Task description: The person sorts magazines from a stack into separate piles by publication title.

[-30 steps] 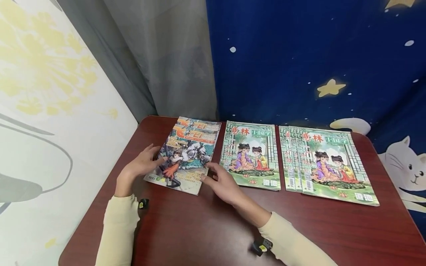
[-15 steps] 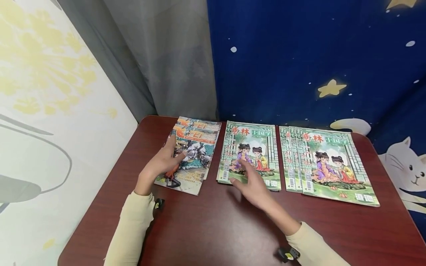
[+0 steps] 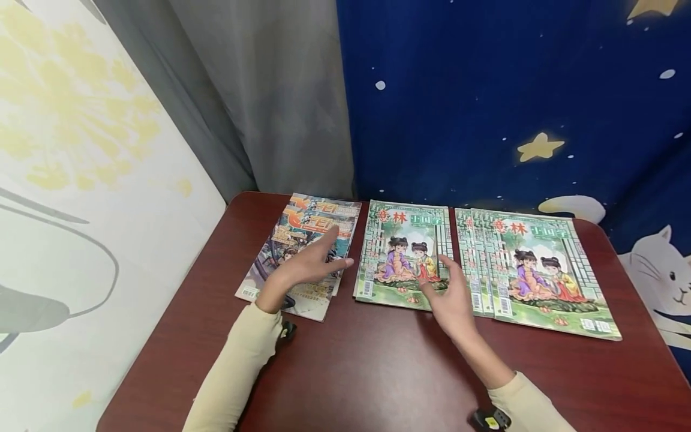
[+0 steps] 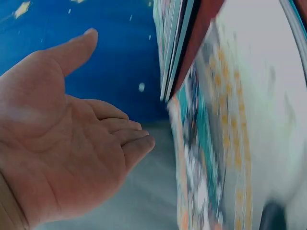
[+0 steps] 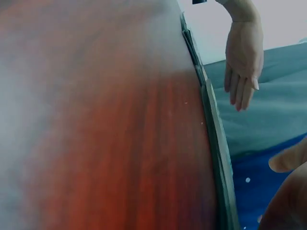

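My left hand (image 3: 305,267) hovers over the left pile of comic magazines (image 3: 302,300) with orange lettering, palm turned right and fingers straight. In the left wrist view that hand (image 4: 72,139) shows an empty palm above the covers. The middle stack of green magazines (image 3: 391,255) lies flat, its cover showing two cartoon children. Over its lower right corner hangs my right hand (image 3: 450,297), fingers loosely extended with nothing between them. The right wrist view catches part of the right hand (image 5: 290,187) and the stack edges (image 5: 216,143) from the side.
A fanned pile of the same green magazines (image 3: 550,279) lies at the right. The red-brown table (image 3: 372,372) runs back to a grey curtain (image 3: 291,108) and a blue starry curtain (image 3: 459,120). A white patterned panel (image 3: 81,240) borders the left side.
Both hands have moved right: the left from the comic pile's left edge to above it, the right from that pile's right edge to the middle stack's right corner. The magazines keep their places.
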A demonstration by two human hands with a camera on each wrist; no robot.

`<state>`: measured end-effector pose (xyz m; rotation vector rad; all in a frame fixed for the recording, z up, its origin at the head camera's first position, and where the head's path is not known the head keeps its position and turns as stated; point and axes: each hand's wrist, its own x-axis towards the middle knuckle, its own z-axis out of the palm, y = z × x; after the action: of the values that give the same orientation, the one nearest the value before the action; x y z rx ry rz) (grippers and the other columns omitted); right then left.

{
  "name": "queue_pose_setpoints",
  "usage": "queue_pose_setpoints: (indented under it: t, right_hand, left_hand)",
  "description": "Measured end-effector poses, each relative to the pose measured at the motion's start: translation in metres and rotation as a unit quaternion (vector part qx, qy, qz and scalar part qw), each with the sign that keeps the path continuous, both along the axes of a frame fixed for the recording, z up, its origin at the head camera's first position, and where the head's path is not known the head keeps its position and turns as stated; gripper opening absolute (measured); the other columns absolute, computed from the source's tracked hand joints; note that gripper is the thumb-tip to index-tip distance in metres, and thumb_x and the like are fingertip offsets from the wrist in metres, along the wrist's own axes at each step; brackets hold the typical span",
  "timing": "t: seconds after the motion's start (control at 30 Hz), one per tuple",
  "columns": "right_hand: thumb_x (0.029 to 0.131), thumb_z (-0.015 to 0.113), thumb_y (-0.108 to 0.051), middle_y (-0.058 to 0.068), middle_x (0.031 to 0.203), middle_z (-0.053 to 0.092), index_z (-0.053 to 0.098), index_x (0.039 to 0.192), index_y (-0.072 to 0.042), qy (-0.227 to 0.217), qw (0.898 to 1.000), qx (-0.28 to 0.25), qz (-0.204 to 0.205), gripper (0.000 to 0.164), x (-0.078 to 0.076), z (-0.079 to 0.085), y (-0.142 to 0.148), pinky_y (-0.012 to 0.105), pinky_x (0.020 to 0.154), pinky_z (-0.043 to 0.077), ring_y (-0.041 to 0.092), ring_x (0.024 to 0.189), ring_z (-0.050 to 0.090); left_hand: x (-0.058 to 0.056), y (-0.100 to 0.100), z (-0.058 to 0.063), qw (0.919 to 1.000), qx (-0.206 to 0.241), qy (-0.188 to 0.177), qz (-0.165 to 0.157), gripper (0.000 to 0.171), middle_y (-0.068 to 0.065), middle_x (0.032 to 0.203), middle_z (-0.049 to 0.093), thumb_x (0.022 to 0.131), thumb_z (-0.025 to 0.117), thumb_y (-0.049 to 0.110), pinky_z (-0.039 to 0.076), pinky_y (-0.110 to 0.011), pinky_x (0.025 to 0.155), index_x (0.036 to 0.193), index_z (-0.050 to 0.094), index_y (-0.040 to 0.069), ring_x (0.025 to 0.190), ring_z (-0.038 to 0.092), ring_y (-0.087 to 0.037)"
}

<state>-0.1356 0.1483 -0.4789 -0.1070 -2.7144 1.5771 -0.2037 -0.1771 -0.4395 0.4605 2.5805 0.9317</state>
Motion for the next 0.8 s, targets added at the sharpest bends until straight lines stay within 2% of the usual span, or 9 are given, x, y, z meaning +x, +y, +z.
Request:
queue_pose_setpoints:
  t: [0.1, 0.23, 0.33, 0.4, 0.53, 0.7, 0.8]
  right_hand:
    - [0.101, 0.07, -0.019, 0.018, 0.173, 0.028, 0.028, 0.166, -0.01, -0.007, 0.999, -0.031, -0.025, 0.078, -0.001, -0.002, 0.007, 0.063, 0.129, 0.022, 0.042, 0.159, 0.027]
    - [0.101, 0.068, -0.016, 0.018, 0.174, 0.026, 0.024, 0.167, -0.006, -0.018, 0.998, -0.047, -0.025, 0.079, -0.008, -0.002, 0.015, 0.06, 0.132, 0.018, 0.039, 0.163, 0.02]
    - [0.102, 0.068, -0.016, 0.019, 0.175, 0.024, 0.022, 0.167, -0.005, -0.031, 0.998, -0.052, -0.024, 0.081, -0.012, -0.001, 0.019, 0.059, 0.132, 0.016, 0.039, 0.163, 0.018]
    - [0.102, 0.069, -0.017, 0.019, 0.175, 0.022, 0.02, 0.168, -0.005, -0.036, 0.998, -0.049, -0.023, 0.083, -0.014, -0.003, 0.02, 0.058, 0.133, 0.016, 0.039, 0.164, 0.017]
    - [0.1, 0.07, -0.019, 0.024, 0.174, 0.022, 0.018, 0.168, -0.004, -0.043, 0.999, -0.012, -0.021, 0.088, -0.017, -0.006, 0.021, 0.062, 0.131, 0.018, 0.044, 0.162, 0.019]
    - [0.096, 0.073, -0.021, 0.028, 0.173, 0.023, 0.015, 0.169, -0.003, -0.049, 0.998, 0.034, -0.017, 0.095, -0.02, -0.007, 0.022, 0.064, 0.128, 0.023, 0.048, 0.16, 0.023]
    - [0.096, 0.073, -0.022, 0.029, 0.172, 0.023, 0.013, 0.169, -0.001, -0.055, 0.998, 0.039, -0.01, 0.096, -0.021, -0.006, 0.023, 0.064, 0.128, 0.025, 0.049, 0.159, 0.023]
  left_hand:
    - [-0.002, 0.018, -0.005, 0.9998, -0.001, 0.007, -0.021, 0.096, -0.015, 0.179, 0.007, 0.106, 0.059, 0.051, 0.02, -0.052, 0.134, 0.17, 0.004, 0.005, 0.166, 0.014, -0.031]
    - [-0.006, 0.039, -0.011, 0.9989, -0.026, 0.015, -0.035, 0.091, -0.019, 0.177, 0.016, 0.107, 0.059, 0.047, 0.025, -0.049, 0.132, 0.169, 0.011, 0.001, 0.165, 0.02, -0.032]
    - [-0.008, 0.05, -0.014, 0.999, -0.034, 0.019, -0.022, 0.089, -0.02, 0.175, 0.025, 0.105, 0.063, 0.045, 0.03, -0.05, 0.13, 0.168, 0.018, -0.001, 0.162, 0.029, -0.033]
    - [-0.01, 0.056, -0.017, 0.9988, -0.042, 0.028, -0.001, 0.086, -0.019, 0.17, 0.037, 0.104, 0.066, 0.045, 0.037, -0.05, 0.126, 0.166, 0.027, 0.0, 0.157, 0.039, -0.034]
    - [-0.014, 0.064, -0.019, 0.996, -0.075, 0.033, 0.035, 0.08, -0.019, 0.16, 0.051, 0.102, 0.069, 0.045, 0.046, -0.052, 0.118, 0.162, 0.039, 0.003, 0.146, 0.052, -0.036]
    - [-0.016, 0.069, -0.019, 0.9941, -0.098, 0.018, 0.044, 0.082, -0.019, 0.16, 0.051, 0.099, 0.074, 0.041, 0.049, -0.052, 0.114, 0.162, 0.038, 0.003, 0.143, 0.055, -0.036]
    - [-0.017, 0.07, -0.02, 0.994, -0.099, 0.018, 0.043, 0.083, -0.02, 0.16, 0.051, 0.098, 0.076, 0.039, 0.049, -0.051, 0.114, 0.162, 0.038, 0.001, 0.143, 0.055, -0.036]
